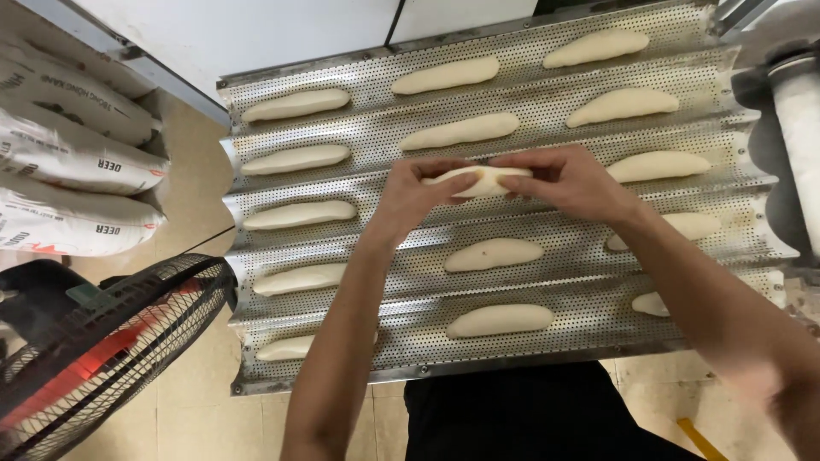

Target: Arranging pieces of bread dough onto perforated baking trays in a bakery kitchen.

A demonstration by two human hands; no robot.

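Both hands hold one pale, elongated piece of dough (478,180) over the middle channel of a perforated, corrugated metal baking tray (547,102). My left hand (416,193) grips its left end, my right hand (571,180) its right end. Several shaped dough pieces lie in the tray's channels in three columns, such as one below the hands (494,253) and one at the left (299,213). My right forearm hides part of the right column.
A black wire-guarded fan with a red centre (94,341) stands at the lower left, close to the tray's corner. Stacked white flour sacks (68,162) lie at the left. A metal machine with a pale roller (799,128) sits at the right edge. Beige tiled floor lies below.
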